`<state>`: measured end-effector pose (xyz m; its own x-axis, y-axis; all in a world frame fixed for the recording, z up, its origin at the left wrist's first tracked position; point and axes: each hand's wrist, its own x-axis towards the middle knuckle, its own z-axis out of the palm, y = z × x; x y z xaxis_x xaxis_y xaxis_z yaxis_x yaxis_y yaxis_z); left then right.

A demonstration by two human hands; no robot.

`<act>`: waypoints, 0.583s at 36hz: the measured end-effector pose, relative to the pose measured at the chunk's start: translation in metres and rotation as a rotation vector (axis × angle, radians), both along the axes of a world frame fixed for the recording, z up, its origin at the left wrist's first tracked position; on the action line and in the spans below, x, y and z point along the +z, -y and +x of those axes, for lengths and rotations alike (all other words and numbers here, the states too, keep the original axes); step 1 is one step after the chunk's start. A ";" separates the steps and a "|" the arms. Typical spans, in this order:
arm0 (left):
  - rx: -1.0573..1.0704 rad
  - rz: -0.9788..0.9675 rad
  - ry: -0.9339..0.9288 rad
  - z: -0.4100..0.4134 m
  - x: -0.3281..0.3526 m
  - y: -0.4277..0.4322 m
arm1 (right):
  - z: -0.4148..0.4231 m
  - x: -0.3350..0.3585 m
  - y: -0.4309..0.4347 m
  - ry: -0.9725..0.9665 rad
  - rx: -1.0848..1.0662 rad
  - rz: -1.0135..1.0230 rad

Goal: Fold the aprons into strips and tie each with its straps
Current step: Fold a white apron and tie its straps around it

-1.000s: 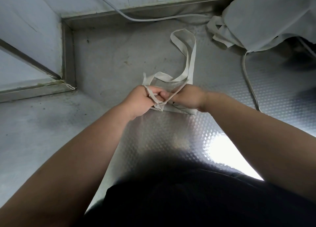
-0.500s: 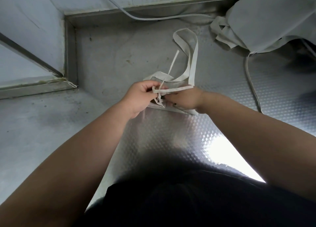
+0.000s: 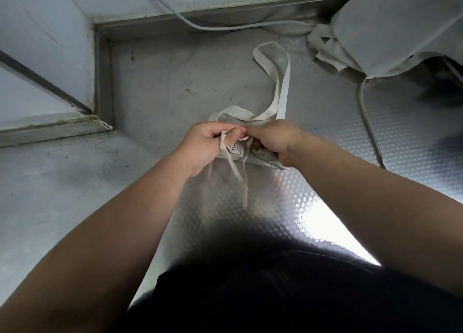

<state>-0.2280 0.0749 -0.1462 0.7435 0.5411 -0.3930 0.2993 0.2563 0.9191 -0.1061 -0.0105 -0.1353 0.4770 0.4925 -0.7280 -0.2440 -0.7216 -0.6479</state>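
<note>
Both hands are meeting over the apron point(image 3: 260, 158), which is lying folded into a strip on the metal surface point(image 3: 375, 137) just in front of me. My left hand point(image 3: 203, 144) is pinching a strap point(image 3: 233, 168) in curled fingers, and my right hand point(image 3: 275, 139) is gripping the apron, its fingertips hidden. Folding looks done on this one. The tying seems underway, with loose strap ends trailing toward me and the neck loop point(image 3: 281, 82) lying free behind. A heap of cloth point(image 3: 390, 24), likely more aprons, is waiting at far right, so I am judging plenty remains
</note>
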 end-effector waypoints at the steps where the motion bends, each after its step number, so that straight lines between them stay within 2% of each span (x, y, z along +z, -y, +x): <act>1: -0.002 0.003 0.000 0.000 0.000 0.000 | -0.001 0.001 -0.001 0.013 0.000 -0.006; 4: 0.009 0.021 0.008 0.000 -0.001 0.001 | -0.001 0.003 -0.001 -0.043 -0.115 0.049; 9: -0.022 0.036 -0.014 0.000 -0.004 0.000 | 0.000 0.002 0.016 -0.277 -0.400 0.301; 14: 0.038 0.052 0.001 -0.003 -0.007 0.004 | 0.001 -0.006 0.033 -0.285 -0.595 0.421; 21: 0.132 0.160 0.047 -0.008 -0.013 0.019 | -0.008 -0.013 0.040 -0.100 -0.450 0.347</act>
